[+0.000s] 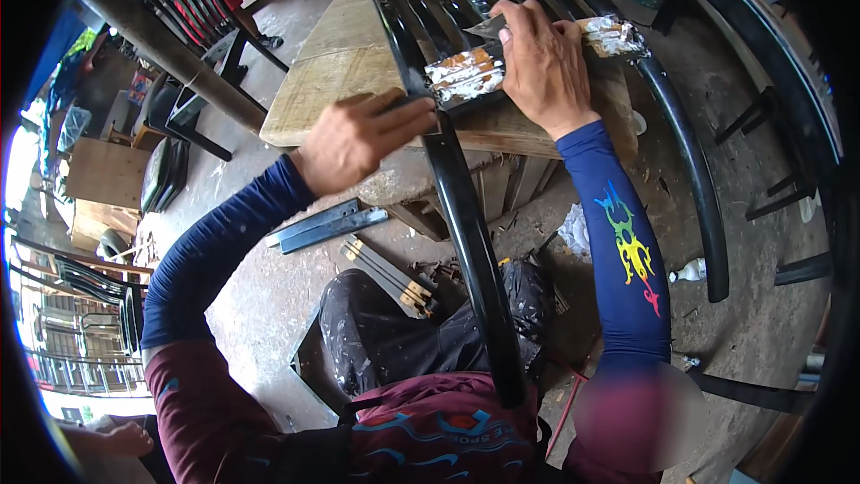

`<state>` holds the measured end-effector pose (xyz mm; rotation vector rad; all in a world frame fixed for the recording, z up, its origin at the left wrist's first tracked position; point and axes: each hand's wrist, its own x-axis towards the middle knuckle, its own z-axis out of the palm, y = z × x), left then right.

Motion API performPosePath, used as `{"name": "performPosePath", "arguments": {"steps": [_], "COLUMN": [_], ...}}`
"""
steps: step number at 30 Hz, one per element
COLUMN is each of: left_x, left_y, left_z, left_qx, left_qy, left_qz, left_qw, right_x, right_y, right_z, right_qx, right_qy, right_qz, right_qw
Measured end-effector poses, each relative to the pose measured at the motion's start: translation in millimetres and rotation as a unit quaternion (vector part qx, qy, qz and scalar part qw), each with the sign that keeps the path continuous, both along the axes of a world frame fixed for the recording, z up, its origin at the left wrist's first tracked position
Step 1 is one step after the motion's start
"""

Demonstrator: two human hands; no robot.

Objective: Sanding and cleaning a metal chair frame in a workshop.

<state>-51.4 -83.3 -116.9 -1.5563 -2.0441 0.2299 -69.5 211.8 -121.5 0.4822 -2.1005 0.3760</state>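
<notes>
Head view: left of two side-by-side fisheye cameras, head-worn, upright.
Facing: down and forward, over maroon printed shirt (430,453) and paint-flecked dark trousers (372,332), toward pale wooden desk (327,94).
Nearness: close; shirt at lower edge, left hand (354,139) and right hand (548,72) farther up.
Rim: rounded, black; straight edges bowed.

Maroon shirt (210,412), navy arm sleeves (224,246), white-flecked dark trousers (381,332).
</notes>
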Motion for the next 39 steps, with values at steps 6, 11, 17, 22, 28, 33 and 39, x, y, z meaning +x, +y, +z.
{"name": "performPosePath", "arguments": {"steps": [6,11,17,22,28,33,39], "left_x": [19,-7,-22,-6,-9,-2,1], "left_y": [34,11,3,10,6,13,13], "left_z": [18,19,22,13,-14,-13,-7], "left_qx": [-0.003,0.027,0.046,0.058,0.097,0.068,0.026], "left_qy": [-0.039,-0.083,-0.058,-0.077,0.036,0.054,0.007], "left_qz": [0.045,0.12,0.092,0.035,-0.055,-0.029,0.012], "left_qw": [0.998,0.989,0.993,0.995,0.993,0.996,1.0], "right_x": [11,2,-2,1,-1,0,-3], "right_y": [10,-12,-15,-1,1,1,1], "right_z": [3,8,9,6,2,0,3], "right_qx": [0.01,-0.021,-0.011,0.005,0.007,0.014,0.017], "right_qy": [0.005,-0.027,0.006,0.001,0.002,0.008,0.013], "right_qz": [-0.027,-0.003,-0.004,-0.024,-0.009,-0.018,-0.025], "right_qw": [1.0,0.999,1.0,1.0,1.0,1.0,0.999]}}
